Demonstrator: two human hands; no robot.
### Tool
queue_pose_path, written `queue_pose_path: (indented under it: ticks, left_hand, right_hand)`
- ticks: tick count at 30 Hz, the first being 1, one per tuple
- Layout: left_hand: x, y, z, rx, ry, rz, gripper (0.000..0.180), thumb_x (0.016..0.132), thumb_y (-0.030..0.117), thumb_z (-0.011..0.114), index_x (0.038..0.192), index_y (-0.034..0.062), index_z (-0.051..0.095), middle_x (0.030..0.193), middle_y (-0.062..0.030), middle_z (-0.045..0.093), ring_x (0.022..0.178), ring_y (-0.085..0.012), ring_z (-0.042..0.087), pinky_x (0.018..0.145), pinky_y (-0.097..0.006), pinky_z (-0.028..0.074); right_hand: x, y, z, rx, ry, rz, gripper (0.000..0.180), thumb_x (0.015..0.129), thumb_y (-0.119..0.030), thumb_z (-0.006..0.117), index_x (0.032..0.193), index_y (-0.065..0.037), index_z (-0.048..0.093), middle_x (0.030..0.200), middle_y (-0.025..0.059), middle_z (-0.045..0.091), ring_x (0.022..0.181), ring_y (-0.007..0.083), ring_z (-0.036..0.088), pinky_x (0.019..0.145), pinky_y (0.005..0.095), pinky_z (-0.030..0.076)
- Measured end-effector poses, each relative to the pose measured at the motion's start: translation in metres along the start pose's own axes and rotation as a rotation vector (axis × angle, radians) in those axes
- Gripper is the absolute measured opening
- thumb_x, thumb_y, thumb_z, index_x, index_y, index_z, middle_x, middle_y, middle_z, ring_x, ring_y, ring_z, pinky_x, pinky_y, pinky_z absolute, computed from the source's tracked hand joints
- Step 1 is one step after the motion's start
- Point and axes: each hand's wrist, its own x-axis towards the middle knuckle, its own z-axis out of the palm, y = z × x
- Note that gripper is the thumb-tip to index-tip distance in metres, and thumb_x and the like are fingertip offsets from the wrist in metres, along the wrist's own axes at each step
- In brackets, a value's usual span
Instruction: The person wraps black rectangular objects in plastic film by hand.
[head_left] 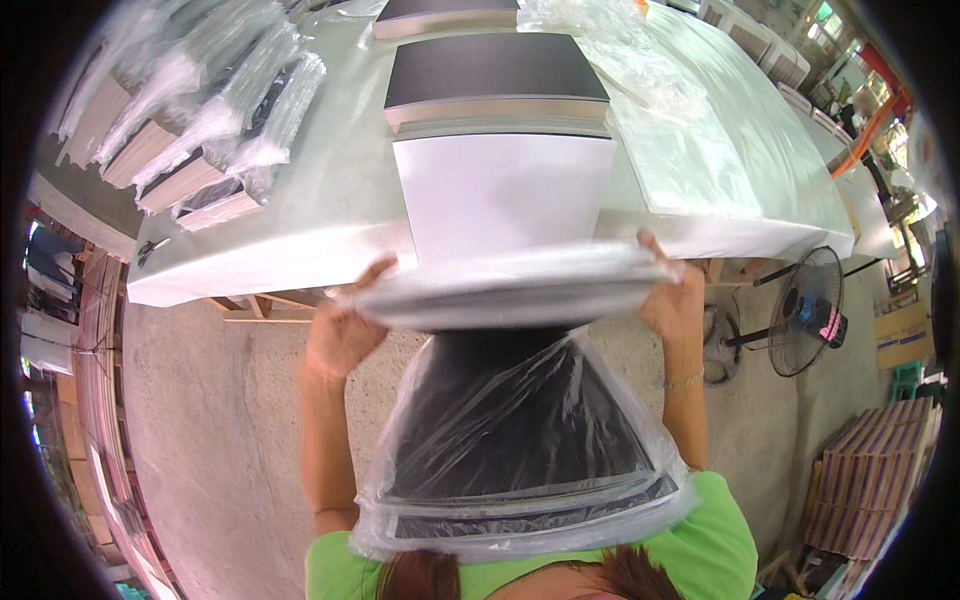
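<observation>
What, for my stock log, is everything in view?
Table: one, white-covered, ahead.
Dark-topped stacks: two, dark grey, table centre.
Panel: one, white, before the nearer stack.
Bagged stacks: at least four, pale-edged, table's left.
Loose plastic: uncounted, clear, table's right.
Scissors: one pair, dark, table's left corner.
Fan: one, black and blue, right.
Striped stack: one, brown, lower right.
Cardboard box: one, tan, far right.
Wrapped bundle: one, black under clear plastic, lower centre.
Blurred item: one, whitish, picture centre.
Shirt: one, green, bottom.
Left hand: one, bare, holding the blurred item's left end.
Right hand: one, bare, its right end.
</observation>
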Motion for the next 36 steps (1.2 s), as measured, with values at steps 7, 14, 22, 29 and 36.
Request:
queue_pose_path:
  ticks: [7,14,22,29,36]
  left_hand:
    - [-0.023,-0.055,-0.066,0.408,0.086,-0.356,0.032,0.083,0.015,0.059,0.11,0.003,0.051,0.097,-0.0066,0.06,0.089,-0.0127,0.058,0.079,-0.024,0.046]
    - [0.013,-0.126,-0.173,0.724,0.37,-0.119,0.021,0.086,0.019,0.056,0.101,0.0046,0.053,0.08,-0.0049,0.056,0.073,-0.0097,0.054,0.062,-0.022,0.044]
    - [0.027,-0.172,-0.244,0.581,0.623,0.083,0.015,0.084,0.011,0.058,0.099,0.0065,0.057,0.075,0.0034,0.051,0.064,-0.005,0.043,0.057,-0.02,0.035]
    - [0.045,-0.151,-0.217,0.411,0.649,0.023,0.021,0.084,0.011,0.059,0.104,0.0096,0.054,0.074,0.0031,0.05,0.061,-0.0058,0.044,0.057,-0.023,0.038]
    - [0.041,-0.139,-0.198,0.372,0.677,0.018,0.022,0.084,0.012,0.06,0.104,0.0133,0.053,0.079,0.0052,0.051,0.066,-0.0057,0.044,0.064,-0.024,0.037]
  right_hand:
    - [-0.045,0.029,-0.011,-0.232,0.073,0.474,0.033,0.08,-0.01,0.063,0.108,-0.004,0.049,0.088,0.0061,0.061,0.079,0.0129,0.061,0.07,0.0245,0.051]
    - [-0.032,0.071,-0.063,-0.584,0.262,0.388,0.03,0.082,-0.015,0.062,0.109,-0.005,0.053,0.082,0.0031,0.057,0.069,0.0101,0.054,0.062,0.0234,0.045]
    - [0.045,0.082,-0.118,-1.636,0.624,-0.813,0.015,0.082,-0.014,0.057,0.095,-0.007,0.061,0.084,0.0067,0.054,0.081,0.0236,0.05,0.078,0.0381,0.035]
    - [0.12,-0.064,-0.071,-1.935,0.873,-0.885,0.019,0.077,-0.03,0.065,0.091,-0.016,0.064,0.086,0.0025,0.055,0.087,0.0201,0.052,0.079,0.0373,0.032]
    - [0.16,-0.14,-0.157,-1.866,0.891,-0.508,0.029,0.073,-0.038,0.066,0.09,-0.014,0.064,0.093,0.0091,0.062,0.092,0.0284,0.058,0.082,0.0478,0.036]
